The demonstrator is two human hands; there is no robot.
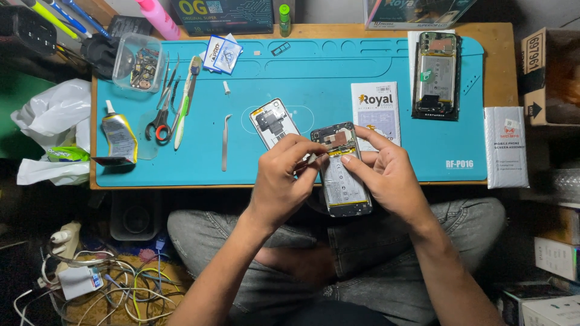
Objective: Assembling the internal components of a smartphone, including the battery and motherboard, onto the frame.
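Note:
An opened phone [342, 175], back cover off with battery and circuit board showing, is held over the front edge of the blue work mat [386, 63]. My right hand [386, 175] grips its right side, thumb and fingers on the upper part. My left hand [284, 178] pinches a thin tool [314, 159] whose tip touches the phone's upper left edge. A removed phone frame piece [273, 122] lies on the mat just behind my left hand.
On the mat lie tweezers [225, 142], scissors [161, 124], a glue tube [118, 136], a clear parts box [138, 63], a white packet [376, 111] and a second opened phone [436, 75]. White boxes [506, 147] stand right. Cables [109, 284] cover the floor left.

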